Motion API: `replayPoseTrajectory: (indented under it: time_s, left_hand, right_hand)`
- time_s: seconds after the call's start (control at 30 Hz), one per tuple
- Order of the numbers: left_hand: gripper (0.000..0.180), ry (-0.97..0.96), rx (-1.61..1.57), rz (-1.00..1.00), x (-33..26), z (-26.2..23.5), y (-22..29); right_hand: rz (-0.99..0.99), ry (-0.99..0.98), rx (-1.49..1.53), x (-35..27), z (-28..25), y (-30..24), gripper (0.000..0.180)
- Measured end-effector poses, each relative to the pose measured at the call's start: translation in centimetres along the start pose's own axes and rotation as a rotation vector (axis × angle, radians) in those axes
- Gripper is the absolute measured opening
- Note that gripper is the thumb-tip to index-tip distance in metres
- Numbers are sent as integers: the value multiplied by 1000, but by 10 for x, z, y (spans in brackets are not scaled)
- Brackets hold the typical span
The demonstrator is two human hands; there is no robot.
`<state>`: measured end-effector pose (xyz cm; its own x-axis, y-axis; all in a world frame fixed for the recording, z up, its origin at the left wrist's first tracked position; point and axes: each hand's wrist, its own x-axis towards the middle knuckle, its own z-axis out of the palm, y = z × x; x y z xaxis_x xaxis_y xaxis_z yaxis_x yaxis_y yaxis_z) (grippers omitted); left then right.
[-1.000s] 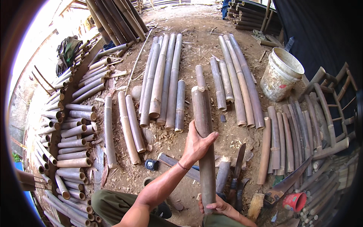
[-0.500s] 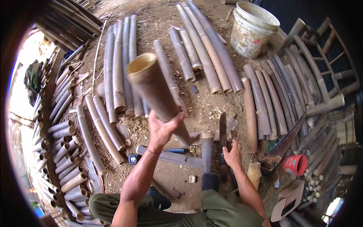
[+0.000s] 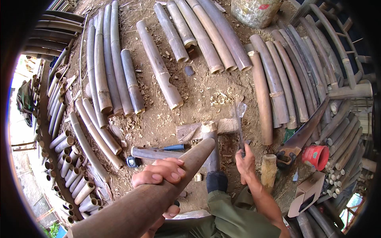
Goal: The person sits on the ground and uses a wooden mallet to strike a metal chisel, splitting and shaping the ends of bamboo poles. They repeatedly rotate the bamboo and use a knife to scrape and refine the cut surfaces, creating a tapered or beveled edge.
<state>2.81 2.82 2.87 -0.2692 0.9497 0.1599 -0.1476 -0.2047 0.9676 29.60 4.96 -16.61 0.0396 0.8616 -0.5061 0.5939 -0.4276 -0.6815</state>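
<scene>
My left hand (image 3: 160, 178) grips a thick brown bamboo pole (image 3: 139, 202) that runs from the lower left up to a tip near the middle of the view. Its far end lies close over a short upright wooden block (image 3: 210, 137). My right hand (image 3: 245, 160) is closed on the handle of a long-bladed knife (image 3: 239, 121), blade pointing up and away over the dirt. A dark sock or foot (image 3: 216, 180) sits between my hands, with green trousers (image 3: 226, 216) below.
Long bamboo poles (image 3: 158, 65) lie in rows on the dirt ahead and to the right. Short cut bamboo tubes (image 3: 71, 166) are stacked at left. A wooden mallet (image 3: 269, 168), a hand saw (image 3: 303, 135), a red container (image 3: 315, 156) and a bucket (image 3: 254, 12) lie at right.
The bamboo pole has swung from upright down toward me, its near end now low at the left. My right hand has taken hold of the knife handle. The view has tilted downward.
</scene>
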Motion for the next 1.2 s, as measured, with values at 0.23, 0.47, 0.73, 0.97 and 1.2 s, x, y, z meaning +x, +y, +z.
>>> replayPoseTrajectory:
  time_s: [0.23,0.47,0.73,0.97,1.2]
  left_hand:
    - [73,-171,-65,215,6,-19,-20]
    - [67,-54,-2,126,3,-9,-14]
    - [71,-99,-32,180,2,-15,-19]
    - [73,-170,-81,218,-1,-20,-22]
    - [71,-174,-91,214,5,-16,-25]
  right_hand:
    - [-176,63,159,-9,-48,-17,37]
    - [-107,-5,232,-10,-72,-40,35]
    - [-136,-77,109,-5,-78,-40,34]
    - [-652,-192,-564,39,-112,-80,23]
    - [-908,-475,-818,77,-114,-124,20]
